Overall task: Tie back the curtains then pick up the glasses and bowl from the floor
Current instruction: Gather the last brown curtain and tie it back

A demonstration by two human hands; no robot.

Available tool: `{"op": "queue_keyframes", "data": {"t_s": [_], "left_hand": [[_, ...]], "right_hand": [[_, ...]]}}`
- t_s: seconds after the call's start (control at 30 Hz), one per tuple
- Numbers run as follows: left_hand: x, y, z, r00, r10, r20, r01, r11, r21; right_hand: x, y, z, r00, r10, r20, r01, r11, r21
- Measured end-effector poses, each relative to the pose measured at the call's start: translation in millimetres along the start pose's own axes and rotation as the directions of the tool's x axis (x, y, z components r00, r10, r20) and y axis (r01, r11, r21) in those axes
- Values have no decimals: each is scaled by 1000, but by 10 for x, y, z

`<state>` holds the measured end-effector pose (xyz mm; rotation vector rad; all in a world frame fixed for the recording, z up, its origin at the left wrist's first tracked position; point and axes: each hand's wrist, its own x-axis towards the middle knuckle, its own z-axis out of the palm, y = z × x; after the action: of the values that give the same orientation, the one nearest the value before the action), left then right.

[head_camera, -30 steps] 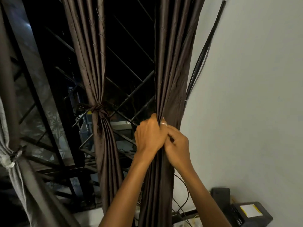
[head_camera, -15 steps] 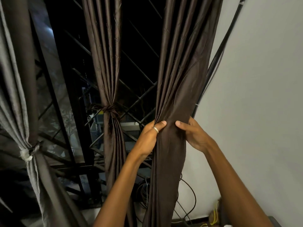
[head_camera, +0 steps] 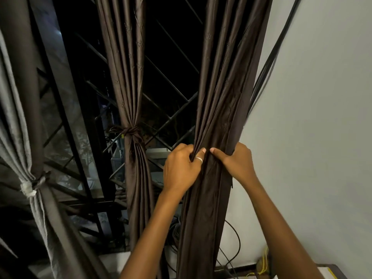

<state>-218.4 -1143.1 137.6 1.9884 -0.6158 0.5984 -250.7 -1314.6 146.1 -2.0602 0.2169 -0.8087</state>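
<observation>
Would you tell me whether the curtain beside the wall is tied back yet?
Not yet: gathered only. The left hand and right hand hold the curtain bunched, with no tie around it, unlike the knotted middle curtain.

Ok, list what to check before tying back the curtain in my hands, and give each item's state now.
1. The left hand grips the curtain folds: ok.
2. The right hand grips its wall-side edge: ok.
3. Fabric gathered into one bundle at hand height: ok.
4. A tie for this curtain within reach: cannot tell, none shows.
5. The black cables by the wall clear of the bundle: cannot tell, they pass behind the fabric.
6. The middle curtain tied: ok.
</observation>
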Motion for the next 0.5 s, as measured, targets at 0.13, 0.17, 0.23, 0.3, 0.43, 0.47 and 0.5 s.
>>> {"op": "queue_keyframes", "data": {"t_s": [0.13, 0.17, 0.23, 0.3, 0.43, 0.47, 0.5], "left_hand": [[-239, 115, 154, 997, 72, -16, -69, 991, 113], [-292, 134, 193, 997, 76, -3, -75, 991, 114], [-362, 141, 261, 996, 86, 13, -87, 987, 134], [-377, 149, 291, 996, 91, 11, -92, 985, 149], [-357, 126, 337, 992, 55, 116, -55, 998, -5], [-361, 123, 333, 985, 49, 167, -35, 996, -86], [-365, 125, 323, 974, 48, 220, -10, 986, -168]], "right_hand": [[-197, -53, 120, 985, -98, -141, 66, 975, -212], [-235, -72, 135, 984, -115, -137, 78, 966, -245], [-301, -120, 148, 981, -171, -97, 140, 956, -259], [-354, -161, 142, 976, -214, -36, 199, 949, -244], [-412, -189, 90, 982, -178, 63, 187, 961, -206], [-418, -189, 72, 983, -165, 83, 178, 963, -203], [-422, -185, 51, 983, -150, 105, 168, 965, -200]]}}
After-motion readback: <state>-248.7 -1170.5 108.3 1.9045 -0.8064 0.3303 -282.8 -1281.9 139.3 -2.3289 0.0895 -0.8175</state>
